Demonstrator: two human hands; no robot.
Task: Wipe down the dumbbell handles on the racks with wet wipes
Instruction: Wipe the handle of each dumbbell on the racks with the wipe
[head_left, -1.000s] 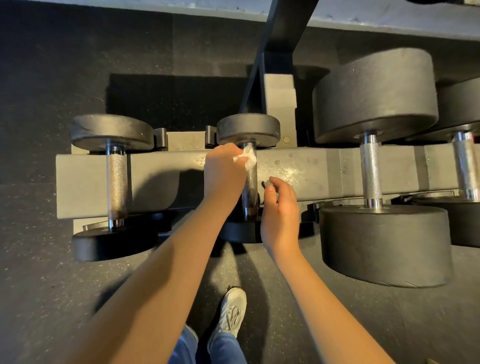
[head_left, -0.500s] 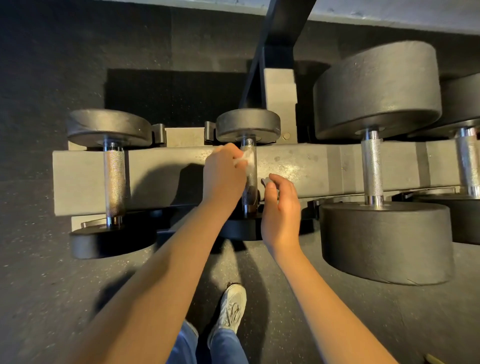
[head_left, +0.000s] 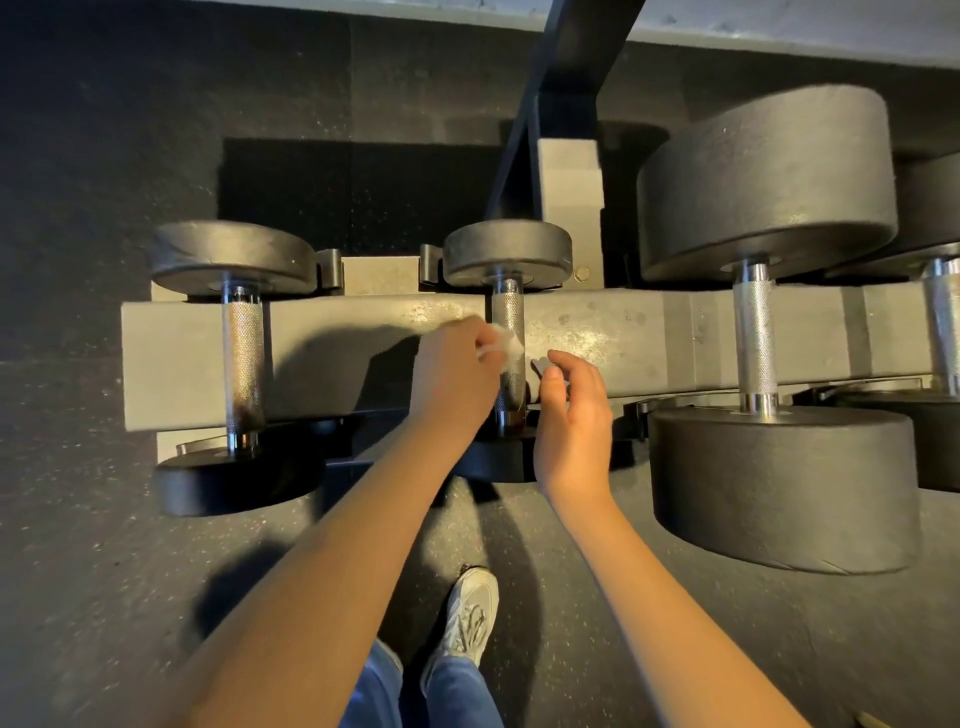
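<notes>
A small black dumbbell lies across the grey rack beam (head_left: 337, 332), and its knurled steel handle (head_left: 508, 312) runs away from me. My left hand (head_left: 454, 374) pinches a crumpled white wet wipe (head_left: 503, 349) against the left side of that handle, about halfway along it. My right hand (head_left: 571, 421) hovers just right of the handle's near end with its fingers loosely bent and nothing in them. The handle's lower part is partly hidden between my hands.
Another small dumbbell (head_left: 242, 358) rests at the rack's left end. A much larger dumbbell (head_left: 753, 332) sits to the right, and one more handle (head_left: 943, 322) shows at the right edge. A dark upright post (head_left: 566, 73) rises behind. My white shoe (head_left: 470, 618) stands on the black rubber floor.
My left hand has slid the wipe down the handle toward me, from near the far plate to the handle's middle. My right hand has barely moved.
</notes>
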